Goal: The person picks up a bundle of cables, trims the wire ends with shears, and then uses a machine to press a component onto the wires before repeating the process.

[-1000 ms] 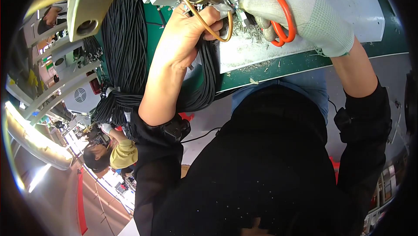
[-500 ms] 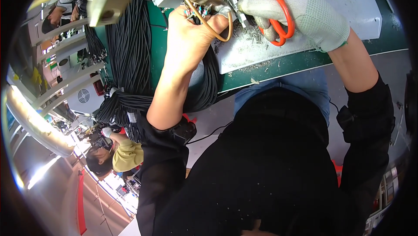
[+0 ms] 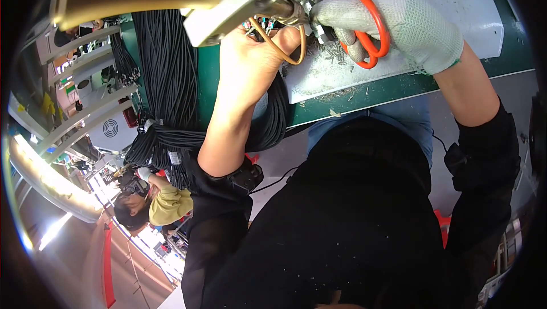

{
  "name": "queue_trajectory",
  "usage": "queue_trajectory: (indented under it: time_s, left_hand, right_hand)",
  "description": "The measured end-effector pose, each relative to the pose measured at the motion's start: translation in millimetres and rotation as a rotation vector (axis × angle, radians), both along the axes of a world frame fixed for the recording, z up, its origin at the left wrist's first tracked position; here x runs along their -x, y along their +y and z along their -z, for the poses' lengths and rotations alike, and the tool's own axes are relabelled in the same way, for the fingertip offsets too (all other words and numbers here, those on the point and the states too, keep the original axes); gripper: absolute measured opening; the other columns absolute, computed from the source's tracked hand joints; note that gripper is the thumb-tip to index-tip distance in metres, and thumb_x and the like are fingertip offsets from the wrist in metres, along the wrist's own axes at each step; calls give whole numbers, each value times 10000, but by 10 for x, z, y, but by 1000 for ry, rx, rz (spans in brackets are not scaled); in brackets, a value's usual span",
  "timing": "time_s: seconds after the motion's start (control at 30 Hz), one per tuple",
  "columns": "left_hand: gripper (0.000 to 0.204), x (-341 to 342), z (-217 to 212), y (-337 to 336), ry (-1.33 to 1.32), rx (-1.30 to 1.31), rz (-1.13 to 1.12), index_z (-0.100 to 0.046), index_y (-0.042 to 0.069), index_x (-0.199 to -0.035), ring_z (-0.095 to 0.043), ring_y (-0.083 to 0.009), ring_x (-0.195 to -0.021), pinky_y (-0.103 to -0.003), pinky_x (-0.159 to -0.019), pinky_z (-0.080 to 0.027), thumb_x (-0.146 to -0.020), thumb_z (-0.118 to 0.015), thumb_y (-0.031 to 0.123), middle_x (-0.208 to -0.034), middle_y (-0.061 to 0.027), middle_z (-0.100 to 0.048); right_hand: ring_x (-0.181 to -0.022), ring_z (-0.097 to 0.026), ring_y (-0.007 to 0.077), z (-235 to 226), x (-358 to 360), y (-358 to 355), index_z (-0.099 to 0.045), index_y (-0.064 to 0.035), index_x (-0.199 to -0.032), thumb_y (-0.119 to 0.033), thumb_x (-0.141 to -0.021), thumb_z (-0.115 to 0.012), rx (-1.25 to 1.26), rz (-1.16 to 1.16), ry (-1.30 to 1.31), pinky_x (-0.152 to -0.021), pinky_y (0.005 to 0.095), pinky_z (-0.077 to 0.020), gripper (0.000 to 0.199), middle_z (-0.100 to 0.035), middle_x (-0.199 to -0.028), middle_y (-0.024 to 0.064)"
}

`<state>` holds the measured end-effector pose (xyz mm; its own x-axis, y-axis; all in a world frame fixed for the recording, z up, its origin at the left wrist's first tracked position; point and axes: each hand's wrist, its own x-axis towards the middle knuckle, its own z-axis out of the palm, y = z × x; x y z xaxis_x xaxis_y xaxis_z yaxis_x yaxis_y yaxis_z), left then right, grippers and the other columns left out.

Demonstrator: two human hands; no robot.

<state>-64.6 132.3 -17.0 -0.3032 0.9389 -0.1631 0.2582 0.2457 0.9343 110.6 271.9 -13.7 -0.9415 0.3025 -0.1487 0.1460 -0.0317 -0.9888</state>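
Observation:
My right hand (image 3: 393,21), in a whitish knit glove, is closed on scissors (image 3: 373,13) with orange-red loop handles. Its thumb and fingertips press by a small shiny metal piece (image 3: 321,31). Close beside it, my bare left hand (image 3: 250,61) is closed around a bunch of cable ends (image 3: 250,24) with coloured and metallic tips. Its fingers are partly hidden. A tan curved loop (image 3: 302,52) crosses over the left thumb. A metal tool head (image 3: 233,7) with a tan handle hangs over the left hand, its round metal end close to the small metal piece.
Silvery clippings lie scattered across a white sheet (image 3: 473,18) on the green tabletop (image 3: 353,103). Thick bundles of black cable (image 3: 165,70) drape over the table's left side. A co-worker in a yellow top (image 3: 171,203) is at the lower left, near a white vented box (image 3: 108,129).
The metal tool head and tan handle have swung right and lower in the picture, now covering part of the left hand. Both hands stay close together, with the scissors still in the right.

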Motion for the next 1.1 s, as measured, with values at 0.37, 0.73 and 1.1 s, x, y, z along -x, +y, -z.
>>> queue_trajectory:
  time_s: [0.37, 0.73, 1.1]
  left_hand:
    - [270, -1, -68, -141, -229, 13, -6, -631, 5, -1009, -565, -66, -643, -212, -590, -466, -808, -739, 149, -803, -3, -640]
    - [297, -28, -106, -226, -63, -71, -2, -639, 11, -989, -579, -73, -707, -228, -641, -481, -774, -773, 166, -836, -14, -654]
    - [375, 14, -2, -146, 10, -82, 5, -652, 6, -1001, -601, -93, -760, -254, -694, -502, -746, -816, 226, -866, -30, -666]
  right_hand:
    - [-511, -629, 200, -135, -74, -229, -649, 56, -701, -212, -863, -625, 303, 151, -119, -450, 302, -481, 313, -625, -597, 132]
    - [-511, -634, 204, -176, -66, -327, -629, 53, -678, -218, -861, -627, 224, 133, -74, -441, 303, -480, 327, -618, -589, 134]
    - [-487, -624, 195, -112, 27, -208, -633, 47, -656, -208, -842, -626, 229, 112, -121, -428, 299, -477, 316, -613, -568, 127]
